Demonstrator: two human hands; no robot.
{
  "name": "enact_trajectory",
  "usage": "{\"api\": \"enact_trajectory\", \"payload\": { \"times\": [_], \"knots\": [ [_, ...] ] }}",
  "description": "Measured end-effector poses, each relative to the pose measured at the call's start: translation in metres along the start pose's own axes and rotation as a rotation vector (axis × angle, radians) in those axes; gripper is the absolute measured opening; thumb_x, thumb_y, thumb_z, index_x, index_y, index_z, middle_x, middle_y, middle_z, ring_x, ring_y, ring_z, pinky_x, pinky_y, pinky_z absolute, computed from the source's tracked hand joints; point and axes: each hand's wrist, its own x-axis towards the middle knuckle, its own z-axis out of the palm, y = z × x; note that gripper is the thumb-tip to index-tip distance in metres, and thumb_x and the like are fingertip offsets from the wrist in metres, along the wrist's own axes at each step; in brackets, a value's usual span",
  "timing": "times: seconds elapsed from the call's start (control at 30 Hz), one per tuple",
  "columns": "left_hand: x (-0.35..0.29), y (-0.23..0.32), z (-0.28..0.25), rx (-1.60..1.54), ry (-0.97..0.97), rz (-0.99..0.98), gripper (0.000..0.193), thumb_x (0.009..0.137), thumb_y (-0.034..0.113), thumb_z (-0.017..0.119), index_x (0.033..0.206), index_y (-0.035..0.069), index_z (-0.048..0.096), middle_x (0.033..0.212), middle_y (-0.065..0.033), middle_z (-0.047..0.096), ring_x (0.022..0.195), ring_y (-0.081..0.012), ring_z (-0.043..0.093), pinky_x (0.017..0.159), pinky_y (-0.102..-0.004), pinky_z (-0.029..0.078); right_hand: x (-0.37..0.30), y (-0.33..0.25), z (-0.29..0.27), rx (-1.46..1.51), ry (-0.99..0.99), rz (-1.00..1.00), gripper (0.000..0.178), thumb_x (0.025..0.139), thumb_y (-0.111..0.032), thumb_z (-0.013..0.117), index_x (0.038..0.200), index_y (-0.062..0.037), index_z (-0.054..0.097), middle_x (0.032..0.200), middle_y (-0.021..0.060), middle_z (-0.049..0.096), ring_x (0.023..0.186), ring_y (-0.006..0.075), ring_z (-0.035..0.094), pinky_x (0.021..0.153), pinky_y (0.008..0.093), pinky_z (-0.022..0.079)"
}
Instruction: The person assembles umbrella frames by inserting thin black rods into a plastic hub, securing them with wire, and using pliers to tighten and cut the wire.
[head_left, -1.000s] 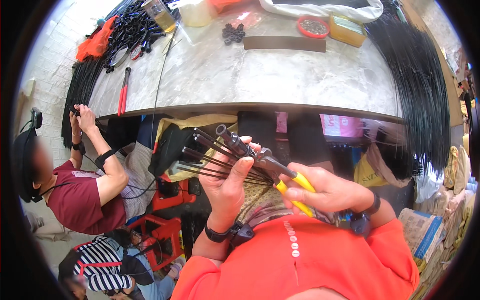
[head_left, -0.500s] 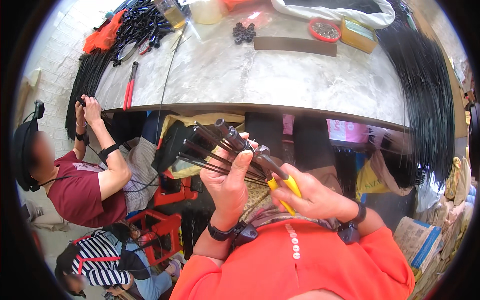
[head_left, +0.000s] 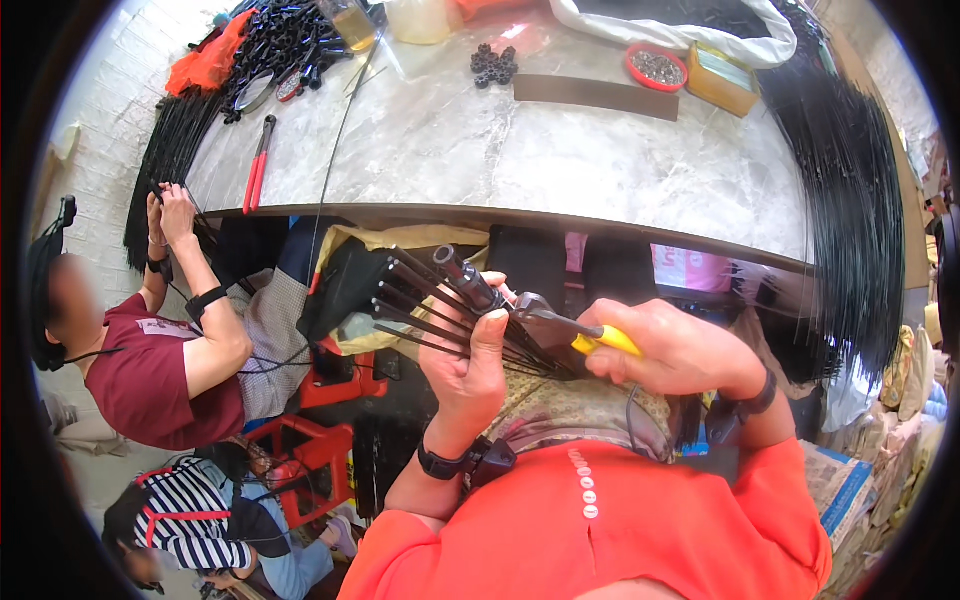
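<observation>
My left hand (head_left: 462,375) is closed around a short black tube, apparently an umbrella runner (head_left: 465,275), with several thin black ribs (head_left: 425,305) fanning out beside it. The tube tilts up and to the left. In my right hand (head_left: 680,350) are pliers with yellow handles (head_left: 615,342), its fingers wrapped round the grips. The dark jaws (head_left: 532,308) reach the lower end of the tube, beside my left thumb. A small bit of thin metal shows there, but my fingers and the jaws hide what is gripped.
Ahead stands a marble-patterned table (head_left: 420,150) with red-handled pliers (head_left: 257,170), a dark strip (head_left: 597,97), a red dish of small metal parts (head_left: 657,68) and a yellow box (head_left: 722,80). Long black rods (head_left: 850,210) hang off its right end. A co-worker (head_left: 170,370) sits to the left.
My right hand has turned and moved up and right, bringing the pliers nearly level, with their handles closer together. The jaws stay at the tube's end. My left hand has barely shifted.
</observation>
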Motion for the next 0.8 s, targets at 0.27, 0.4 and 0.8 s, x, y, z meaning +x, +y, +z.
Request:
{"api": "enact_trajectory", "payload": {
  "times": [0.27, 0.4, 0.8],
  "knots": [
    [0.000, 0.000, 0.002, -0.082, -0.072, 0.003, 0.028, 0.099, 0.004, 0.057, 0.125, -0.004, 0.054, 0.102, -0.0073, 0.062, 0.084, -0.0126, 0.062, 0.077, -0.0256, 0.052, 0.004, -0.008, -0.019, -0.098, -0.084, 0.028, 0.033, 0.099, -0.031, 0.058, 0.115, -0.0030, 0.053, 0.075, 0.0157, 0.065, 0.074, 0.0349, 0.067, 0.066, 0.0429, 0.050],
    [-0.001, 0.002, 0.001, -0.102, -0.085, -0.021, 0.029, 0.099, 0.005, 0.057, 0.126, -0.005, 0.053, 0.102, -0.0078, 0.061, 0.083, -0.0134, 0.062, 0.077, -0.0267, 0.052, 0.006, 0.005, -0.020, -0.082, -0.102, -0.038, 0.037, 0.099, -0.034, 0.058, 0.120, -0.0032, 0.054, 0.085, 0.0173, 0.066, 0.079, 0.0353, 0.067, 0.069, 0.0418, 0.050],
    [-0.006, 0.000, -0.006, -0.161, -0.181, -0.028, 0.031, 0.099, 0.008, 0.058, 0.127, -0.006, 0.053, 0.101, -0.0095, 0.061, 0.085, -0.0159, 0.064, 0.080, -0.0297, 0.052, 0.005, -0.001, -0.033, -0.030, -0.202, -0.008, 0.037, 0.100, -0.033, 0.058, 0.121, -0.0030, 0.053, 0.084, 0.0165, 0.067, 0.076, 0.0316, 0.068, 0.067, 0.0387, 0.051]
  ]
}}
